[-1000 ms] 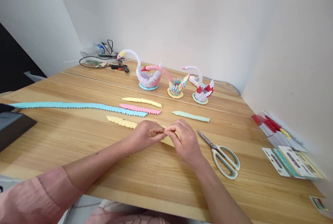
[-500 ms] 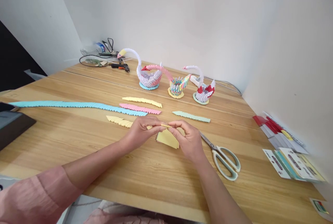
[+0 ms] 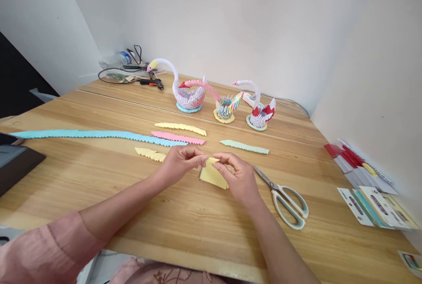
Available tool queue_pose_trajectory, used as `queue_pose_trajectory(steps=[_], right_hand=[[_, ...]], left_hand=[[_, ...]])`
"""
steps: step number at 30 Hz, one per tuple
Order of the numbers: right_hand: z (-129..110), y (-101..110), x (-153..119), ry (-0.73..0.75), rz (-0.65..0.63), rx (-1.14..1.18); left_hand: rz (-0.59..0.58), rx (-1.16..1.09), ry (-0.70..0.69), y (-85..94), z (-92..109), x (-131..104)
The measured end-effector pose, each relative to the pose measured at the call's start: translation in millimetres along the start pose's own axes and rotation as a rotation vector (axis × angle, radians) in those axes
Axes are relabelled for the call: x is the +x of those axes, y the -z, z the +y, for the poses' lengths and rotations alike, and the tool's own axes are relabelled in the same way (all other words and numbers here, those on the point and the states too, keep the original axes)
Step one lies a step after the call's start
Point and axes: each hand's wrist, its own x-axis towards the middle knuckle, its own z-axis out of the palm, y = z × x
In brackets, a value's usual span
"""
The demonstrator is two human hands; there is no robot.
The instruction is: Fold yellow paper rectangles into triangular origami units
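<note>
A small folded yellow paper piece is pinched between the fingertips of my left hand and my right hand. Both hands are closed on it, just over a stack of yellow paper sheets on the table. Beyond my left hand lie a short yellow folded strip, a pink strip, another yellow strip and a long blue strip. A pale green strip is beyond my right hand. Scissors lie open to its right.
Three paper swans, one white and pink, one multicoloured and one white and red, stand at the back. A glue gun is back left. Paper packs lie at the right; a dark object is at the left.
The yellow piece between my fingers now shows a wider, pointed face instead of a thin edge. My left fingers have curled more, and the view has shifted slightly.
</note>
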Motion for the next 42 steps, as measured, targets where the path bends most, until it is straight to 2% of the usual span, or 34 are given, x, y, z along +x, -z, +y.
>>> queue_pose_trajectory(steps=[3, 6, 10, 14, 18, 22, 24, 26, 31, 35, 42], right_hand=[[3.1, -3.1, 0.4, -0.178, -0.009, 0.169], [5.6, -3.2, 1.8, -0.267, 0.001, 0.275], [5.9, -3.2, 1.7, -0.255, -0.006, 0.259], [4.3, -4.8, -0.2, -0.189, -0.007, 0.154], [1.7, -3.8, 0.0, -0.102, 0.009, 0.057], [-3.4, -1.8, 0.7, -0.022, 0.014, -0.010], [-6.0, -1.3, 0.1, 0.009, 0.014, -0.036], [-8.0, -1.4, -1.1, 0.046, 0.016, -0.048], [-9.7, -2.1, -3.6, 0.157, -0.029, -0.088], [-9.7, -3.1, -4.1, 0.226, -0.064, -0.126], [-9.0, -5.4, -4.8, 0.237, -0.081, -0.137]], left_hand=[[-0.067, 0.143, -0.085, 9.1, 5.0, 3.1], [-0.104, 0.473, -0.164, 29.5, 13.0, 6.3], [-0.281, 0.972, -0.262, 52.4, 9.0, 4.5], [-0.369, 1.129, -0.350, 53.8, -12.8, 2.6], [-0.373, 1.093, -0.368, 47.7, -23.2, 7.1], [-0.384, 0.960, -0.330, 47.1, -13.7, 9.4], [-0.359, 0.857, -0.235, 49.0, -5.9, 7.8], [-0.399, 0.687, -0.149, 51.8, 1.2, 5.2], [-0.489, 0.351, -0.091, 58.8, 6.3, 0.1], [-0.502, 0.299, -0.078, 60.8, 2.7, -0.7], [-0.492, 0.288, -0.108, 60.7, 3.0, -1.0]])
